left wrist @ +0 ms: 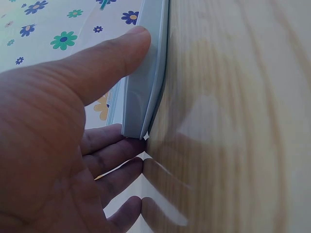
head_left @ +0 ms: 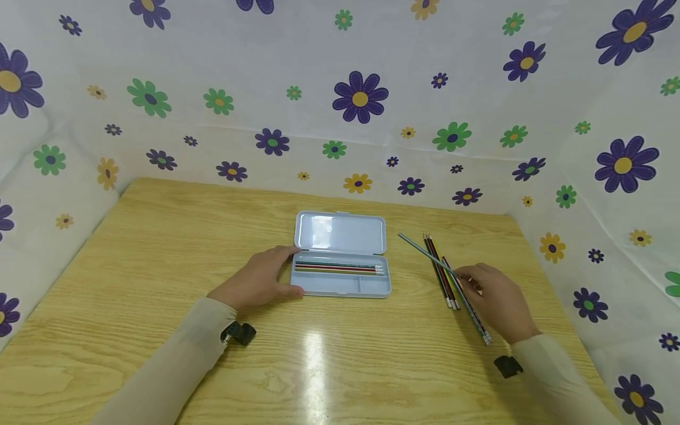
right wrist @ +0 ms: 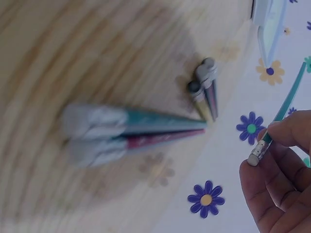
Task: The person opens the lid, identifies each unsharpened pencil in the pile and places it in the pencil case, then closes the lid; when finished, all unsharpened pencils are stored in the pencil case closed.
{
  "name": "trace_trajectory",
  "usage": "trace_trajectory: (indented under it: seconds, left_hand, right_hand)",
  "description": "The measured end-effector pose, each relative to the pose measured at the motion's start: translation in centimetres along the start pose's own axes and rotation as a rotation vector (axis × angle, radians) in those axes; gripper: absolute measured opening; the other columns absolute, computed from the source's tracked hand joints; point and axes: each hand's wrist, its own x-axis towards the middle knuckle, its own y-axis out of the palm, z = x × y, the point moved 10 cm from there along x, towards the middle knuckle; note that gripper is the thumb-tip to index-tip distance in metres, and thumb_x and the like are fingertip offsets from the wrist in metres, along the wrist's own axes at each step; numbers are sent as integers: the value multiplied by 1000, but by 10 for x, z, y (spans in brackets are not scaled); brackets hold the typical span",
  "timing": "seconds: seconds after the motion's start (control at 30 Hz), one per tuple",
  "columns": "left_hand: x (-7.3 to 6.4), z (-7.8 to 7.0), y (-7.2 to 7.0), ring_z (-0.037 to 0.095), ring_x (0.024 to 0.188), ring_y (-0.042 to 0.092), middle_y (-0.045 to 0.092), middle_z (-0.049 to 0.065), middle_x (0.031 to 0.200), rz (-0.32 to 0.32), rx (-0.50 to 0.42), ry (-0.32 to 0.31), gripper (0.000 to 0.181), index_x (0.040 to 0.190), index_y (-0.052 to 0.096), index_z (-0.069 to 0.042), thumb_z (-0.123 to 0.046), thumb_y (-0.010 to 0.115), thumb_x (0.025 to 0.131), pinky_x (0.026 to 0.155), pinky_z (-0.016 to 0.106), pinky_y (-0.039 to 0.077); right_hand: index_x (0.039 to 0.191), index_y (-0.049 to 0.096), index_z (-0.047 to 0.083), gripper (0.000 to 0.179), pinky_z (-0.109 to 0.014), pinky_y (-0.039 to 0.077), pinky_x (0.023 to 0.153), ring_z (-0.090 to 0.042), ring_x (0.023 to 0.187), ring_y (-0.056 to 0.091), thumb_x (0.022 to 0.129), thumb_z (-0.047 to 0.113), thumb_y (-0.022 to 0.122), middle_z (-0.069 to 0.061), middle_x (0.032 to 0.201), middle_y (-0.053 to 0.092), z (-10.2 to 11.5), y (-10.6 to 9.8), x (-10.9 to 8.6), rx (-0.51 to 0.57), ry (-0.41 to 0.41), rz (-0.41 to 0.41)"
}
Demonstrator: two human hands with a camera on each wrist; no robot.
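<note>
A light-blue pencil case (head_left: 329, 285) lies on the table with its lid (head_left: 353, 235) folded back. Several pencils (head_left: 334, 268) rest side by side in its rear compartment, eraser ends to the right. My left hand (head_left: 258, 279) holds the case's left end, thumb at the front and fingers round the end and back. On the right, my right hand (head_left: 496, 301) pinches a green pencil (right wrist: 286, 99) close to its eraser end, thumb against fingers. That pencil slants above several loose pencils (head_left: 437, 270); two more pencils (right wrist: 160, 125), one green and one dark red, lie nearest the hand.
The front part of the case has a long compartment (head_left: 324, 285) and a small one (head_left: 373, 285) at its right, split by a divider. A flower-printed white cloth (head_left: 297, 118) stands behind and beside the wooden table (head_left: 212, 224).
</note>
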Motion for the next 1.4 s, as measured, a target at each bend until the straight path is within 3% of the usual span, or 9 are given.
trace_trajectory:
  seconds: [0.23,0.5,0.7,1.1,1.4]
  left_hand:
    - [0,0,-1,38,149,37,41,13,162,4,4,-5,98,160,36,-11,-52,83,84,122,55,31]
    - [-1,1,0,36,150,36,40,12,162,9,-6,-9,97,160,36,-13,-53,82,85,123,55,31]
    - [-1,1,-1,35,151,35,40,12,163,14,-18,-12,97,160,36,-13,-53,82,85,123,54,31]
    - [-2,-1,-1,36,150,36,40,11,162,12,-15,-14,95,160,36,-14,-51,82,86,123,55,31]
    - [-1,0,-1,37,150,36,40,12,162,11,-4,-15,97,160,36,-13,-53,83,84,122,55,31]
  right_hand:
    - [113,75,8,20,-39,59,64,-21,83,68,95,1,72,-4,99,72,22,6,13,5,-70,-21]
    - [113,76,9,19,-31,49,60,-14,77,56,96,2,71,-2,96,70,51,18,32,33,-112,-7]
    - [112,76,10,16,-38,58,71,-19,88,65,97,5,71,-2,100,72,73,30,47,31,-155,7]
    - [113,77,10,18,-37,61,82,-22,99,68,97,4,70,-3,105,73,116,60,70,17,-246,74]
    - [111,77,13,16,-34,61,78,-17,95,67,99,7,69,0,102,72,129,81,84,-47,-243,129]
